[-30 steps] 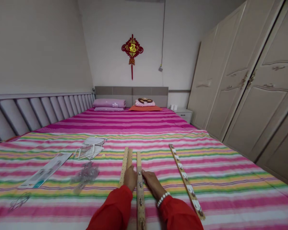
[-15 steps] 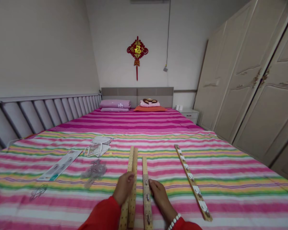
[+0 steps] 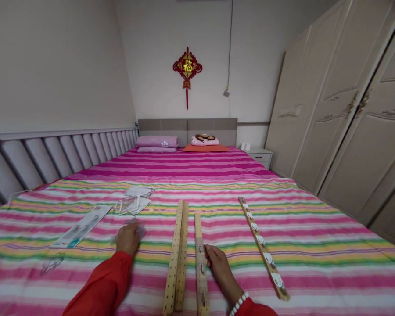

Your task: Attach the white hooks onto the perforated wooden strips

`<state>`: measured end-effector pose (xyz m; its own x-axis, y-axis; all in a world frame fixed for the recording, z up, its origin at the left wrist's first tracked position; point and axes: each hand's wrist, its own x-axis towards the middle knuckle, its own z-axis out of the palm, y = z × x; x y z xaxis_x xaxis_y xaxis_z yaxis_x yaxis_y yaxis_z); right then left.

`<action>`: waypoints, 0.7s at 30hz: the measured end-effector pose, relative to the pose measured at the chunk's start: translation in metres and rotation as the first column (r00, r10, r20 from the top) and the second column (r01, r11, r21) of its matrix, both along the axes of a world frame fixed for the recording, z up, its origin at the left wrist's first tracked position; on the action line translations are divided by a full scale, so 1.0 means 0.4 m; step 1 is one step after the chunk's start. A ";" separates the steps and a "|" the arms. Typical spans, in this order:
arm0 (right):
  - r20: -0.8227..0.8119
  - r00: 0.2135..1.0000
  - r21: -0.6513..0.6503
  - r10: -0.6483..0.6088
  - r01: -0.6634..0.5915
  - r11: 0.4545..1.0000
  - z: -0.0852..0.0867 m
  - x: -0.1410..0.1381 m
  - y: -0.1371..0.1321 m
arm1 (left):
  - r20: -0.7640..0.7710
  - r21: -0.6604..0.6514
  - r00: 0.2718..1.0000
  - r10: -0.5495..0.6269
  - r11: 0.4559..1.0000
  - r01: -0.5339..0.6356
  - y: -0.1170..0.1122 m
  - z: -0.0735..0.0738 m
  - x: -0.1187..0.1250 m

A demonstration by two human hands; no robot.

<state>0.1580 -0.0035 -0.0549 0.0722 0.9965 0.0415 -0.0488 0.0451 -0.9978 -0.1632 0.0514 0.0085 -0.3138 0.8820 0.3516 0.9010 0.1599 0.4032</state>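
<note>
My left hand (image 3: 127, 238) is over the pile of clear plastic hooks (image 3: 141, 231), which it partly covers. Its fingertips point away from me and are hidden, so I cannot tell what they grip. At the right edge of a wooden strip (image 3: 198, 228), my right hand (image 3: 220, 263) has its fingers curled in; anything between them is hidden. Several clear adhesive hooks with metal hook ends (image 3: 202, 268) sit in a row on that strip. Left of it lie two bare wooden strips with dotted holes (image 3: 173, 263), side by side.
A wooden strip with white hooks (image 3: 260, 240) lies to the right. On the left are a hook package (image 3: 82, 227), flat white and clear wrappers (image 3: 136, 199) and a thin wire-like tangle (image 3: 53, 263). Everything rests on a striped bed sheet (image 3: 316, 254); a padded rail (image 3: 39, 160) borders the left.
My left hand has moved left from the bare wooden strips to the pile of clear hooks. My right hand has stayed beside the strip with metal-ended hooks.
</note>
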 end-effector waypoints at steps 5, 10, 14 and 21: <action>-0.016 1.000 -0.013 -0.001 0.000 1.000 0.005 0.001 -0.002 | -0.148 0.008 0.989 -0.002 1.000 0.003 -0.017 0.016 -0.006; -0.053 0.998 -0.014 -0.014 0.014 1.000 0.014 0.002 -0.010 | -0.004 0.068 0.998 -0.063 0.996 0.063 -0.033 0.022 -0.020; -0.086 0.996 -0.016 -0.016 0.015 1.000 0.019 0.002 -0.014 | 0.408 0.192 0.896 -0.173 0.976 0.101 -0.043 0.027 -0.023; -0.087 0.996 -0.023 -0.008 0.006 1.000 0.013 0.003 -0.012 | 0.780 0.217 0.610 -0.142 0.975 -0.051 -0.067 0.038 0.008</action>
<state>0.1592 -0.0085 -0.0497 0.0818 0.9966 0.0121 -0.1355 0.0232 -0.9905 -0.1600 0.0244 0.0239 -0.5141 0.8440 0.1528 0.2221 -0.0410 0.9742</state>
